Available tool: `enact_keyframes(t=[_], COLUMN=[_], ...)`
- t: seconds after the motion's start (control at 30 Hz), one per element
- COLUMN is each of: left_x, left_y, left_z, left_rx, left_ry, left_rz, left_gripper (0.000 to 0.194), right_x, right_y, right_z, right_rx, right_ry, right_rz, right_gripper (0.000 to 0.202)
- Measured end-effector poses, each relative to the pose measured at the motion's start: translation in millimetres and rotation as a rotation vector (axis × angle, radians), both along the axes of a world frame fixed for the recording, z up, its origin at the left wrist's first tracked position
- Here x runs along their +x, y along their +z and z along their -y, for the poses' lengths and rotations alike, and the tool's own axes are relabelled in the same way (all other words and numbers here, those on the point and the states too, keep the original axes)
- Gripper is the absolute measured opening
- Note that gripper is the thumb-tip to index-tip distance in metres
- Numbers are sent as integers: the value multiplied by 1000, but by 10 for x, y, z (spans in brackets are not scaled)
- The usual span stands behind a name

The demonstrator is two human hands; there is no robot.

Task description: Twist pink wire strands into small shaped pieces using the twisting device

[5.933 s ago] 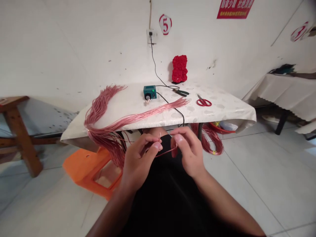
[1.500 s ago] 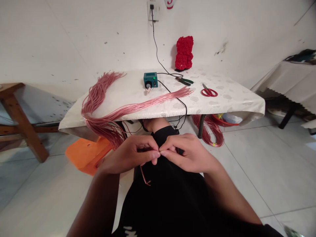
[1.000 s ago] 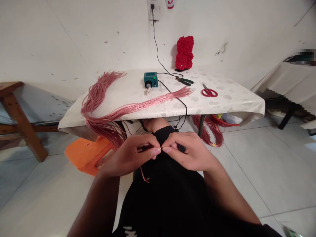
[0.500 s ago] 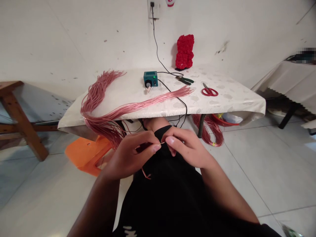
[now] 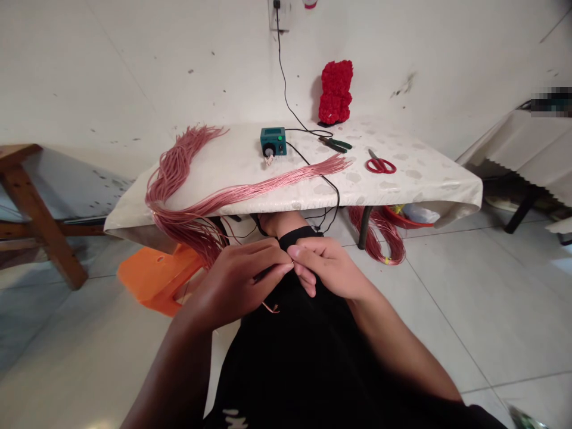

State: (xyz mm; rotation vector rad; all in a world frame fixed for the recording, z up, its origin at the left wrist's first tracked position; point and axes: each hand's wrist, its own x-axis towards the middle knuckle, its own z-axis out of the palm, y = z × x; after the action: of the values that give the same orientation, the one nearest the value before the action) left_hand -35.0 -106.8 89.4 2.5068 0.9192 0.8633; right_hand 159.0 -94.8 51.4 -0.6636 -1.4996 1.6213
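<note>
Meeting at the fingertips, the left hand [image 5: 245, 277] and right hand [image 5: 329, 266] both pinch, thumb against finger, a thin pink-coated wire [image 5: 270, 308], mostly hidden; one loose forked end shows at seven o'clock.

On the table [image 5: 415, 176], a wire bundle [image 5: 168, 176] is draped at left; pliers [image 5: 336, 145] are laid between a machine [image 5: 273, 142], left, and scissors [image 5: 378, 160], right.
</note>
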Motion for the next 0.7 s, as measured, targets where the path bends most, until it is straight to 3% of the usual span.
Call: enact_keyframes(t=[0.2,0.4,0.53,0.63,0.7], left_x=[14,-43,-121,-156,-160], left_y=[32,74,88,85,47], left_z=[40,32,-14,-17,-14], left_rx=[-143,-379,-514,-493,-408], left_ry=[74,-7,-111,-98,-8], left_rz=[28,104,107,71,17], left_gripper=[12,17,18,18,15], right_x=[-9,-25,-61,-87,-89], right_y=[-6,40,-17,-35,6], right_z=[56,140,140,124,119], right_rx=[235,822,1124,1111,944], right_ry=[-166,-432,-508,-530,-490], right_rz=[74,268,340,359,374], right_gripper=[35,35,26,28,33])
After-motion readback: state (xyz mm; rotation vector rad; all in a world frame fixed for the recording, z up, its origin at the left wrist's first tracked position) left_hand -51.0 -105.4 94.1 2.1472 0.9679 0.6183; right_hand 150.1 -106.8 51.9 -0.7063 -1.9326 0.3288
